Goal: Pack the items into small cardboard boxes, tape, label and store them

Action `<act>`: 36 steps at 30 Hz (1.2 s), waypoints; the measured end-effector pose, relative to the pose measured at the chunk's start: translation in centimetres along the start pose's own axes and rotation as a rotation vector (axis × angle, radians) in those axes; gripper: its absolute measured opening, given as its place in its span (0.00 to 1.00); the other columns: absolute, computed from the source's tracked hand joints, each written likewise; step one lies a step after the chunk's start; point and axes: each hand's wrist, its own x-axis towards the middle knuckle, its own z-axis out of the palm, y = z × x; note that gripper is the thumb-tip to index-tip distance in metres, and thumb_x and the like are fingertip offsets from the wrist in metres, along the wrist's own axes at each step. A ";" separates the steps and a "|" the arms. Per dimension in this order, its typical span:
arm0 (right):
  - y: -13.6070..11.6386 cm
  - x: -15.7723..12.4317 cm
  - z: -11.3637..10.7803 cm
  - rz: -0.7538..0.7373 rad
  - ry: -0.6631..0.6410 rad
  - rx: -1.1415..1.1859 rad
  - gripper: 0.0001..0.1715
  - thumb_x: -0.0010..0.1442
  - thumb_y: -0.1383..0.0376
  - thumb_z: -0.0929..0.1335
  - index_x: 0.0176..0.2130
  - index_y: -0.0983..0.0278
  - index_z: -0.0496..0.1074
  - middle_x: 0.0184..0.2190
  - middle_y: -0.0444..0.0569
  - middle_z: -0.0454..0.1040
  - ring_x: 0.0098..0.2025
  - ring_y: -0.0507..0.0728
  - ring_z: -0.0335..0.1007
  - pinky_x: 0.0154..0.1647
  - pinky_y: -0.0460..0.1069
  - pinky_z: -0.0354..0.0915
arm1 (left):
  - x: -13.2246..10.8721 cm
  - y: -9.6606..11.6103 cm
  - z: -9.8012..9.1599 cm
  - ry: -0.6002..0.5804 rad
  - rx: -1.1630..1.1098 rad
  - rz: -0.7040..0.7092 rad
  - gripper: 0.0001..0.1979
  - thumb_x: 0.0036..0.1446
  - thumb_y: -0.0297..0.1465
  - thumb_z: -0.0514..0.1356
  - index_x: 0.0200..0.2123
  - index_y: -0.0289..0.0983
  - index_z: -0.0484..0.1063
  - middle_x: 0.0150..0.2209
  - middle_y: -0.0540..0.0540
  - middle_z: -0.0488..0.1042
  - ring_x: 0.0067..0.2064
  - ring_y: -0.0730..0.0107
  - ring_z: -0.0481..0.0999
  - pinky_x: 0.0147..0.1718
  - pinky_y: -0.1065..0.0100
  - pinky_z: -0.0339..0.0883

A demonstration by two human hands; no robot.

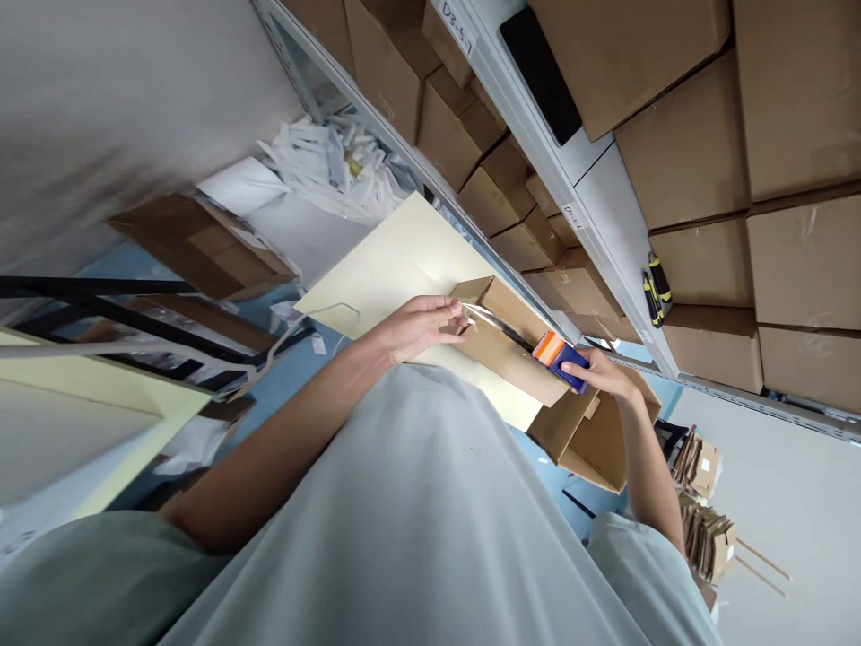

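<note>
A tape dispenser [569,366], blue with an orange part, is gripped in my right hand [601,371], over the right end of a small cardboard box [511,363]. From it a shiny strip of clear packing tape [499,325] stretches along the top of the box toward my left hand [425,325]. At the box's left end, the fingertips of that hand pinch the tape's end. The box rests on a pale yellow tabletop [390,251]. How much of the tape touches the cardboard I cannot tell.
An open cardboard box [598,435] stands below my right forearm. Metal shelving [592,242] full of cartons runs along the right, with a black phone [542,76] and yellow-black cutters [654,292] on its ledge. White plastic bags [336,166] pile up at the back.
</note>
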 end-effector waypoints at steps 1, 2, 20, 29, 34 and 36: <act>0.3 0.4 0.3 -0.002 -0.011 0.013 0.40 0.54 0.29 0.74 0.33 0.63 0.74 0.23 0.45 0.76 0.24 0.56 0.73 0.26 0.50 0.69 | 0.0 0.0 -0.1 -0.002 -0.001 -0.008 0.24 0.45 0.46 0.82 0.33 0.35 0.78 0.35 0.44 0.78 0.43 0.59 0.80 0.59 0.36 0.73; 0.7 0.8 0.6 -0.006 -0.018 0.022 0.40 0.54 0.29 0.74 0.33 0.63 0.74 0.22 0.45 0.76 0.24 0.56 0.73 0.26 0.50 0.70 | 0.1 0.0 -0.3 -0.005 0.000 -0.017 0.24 0.45 0.45 0.81 0.33 0.35 0.78 0.35 0.44 0.79 0.43 0.58 0.80 0.59 0.36 0.73; 3.3 4.2 3.6 -0.102 0.060 -0.086 0.38 0.57 0.30 0.72 0.32 0.63 0.73 0.25 0.44 0.72 0.29 0.55 0.66 0.29 0.48 0.66 | 6.3 -1.9 -4.1 0.215 0.296 -0.025 0.20 0.38 0.39 0.79 0.28 0.36 0.75 0.33 0.47 0.76 0.41 0.60 0.80 0.59 0.46 0.76; 2.7 4.0 4.1 -0.091 0.079 -0.069 0.40 0.56 0.29 0.72 0.30 0.62 0.71 0.23 0.43 0.71 0.27 0.55 0.68 0.30 0.49 0.66 | 7.1 -3.9 -3.0 0.343 0.703 0.080 0.19 0.51 0.40 0.73 0.43 0.36 0.79 0.44 0.39 0.83 0.46 0.55 0.83 0.54 0.57 0.73; 2.4 4.1 4.6 -0.114 0.103 -0.106 0.41 0.55 0.28 0.71 0.28 0.62 0.70 0.22 0.43 0.71 0.27 0.55 0.68 0.29 0.48 0.64 | 4.6 -3.1 -1.1 0.454 1.074 0.253 0.26 0.63 0.40 0.67 0.61 0.37 0.76 0.60 0.34 0.80 0.53 0.48 0.84 0.59 0.56 0.71; 2.6 4.1 4.7 -0.138 0.108 -0.107 0.41 0.55 0.28 0.71 0.28 0.62 0.71 0.22 0.43 0.71 0.27 0.55 0.68 0.29 0.48 0.64 | 3.9 -3.7 0.6 0.392 1.140 0.259 0.24 0.68 0.42 0.62 0.62 0.37 0.76 0.58 0.35 0.82 0.59 0.44 0.82 0.61 0.56 0.70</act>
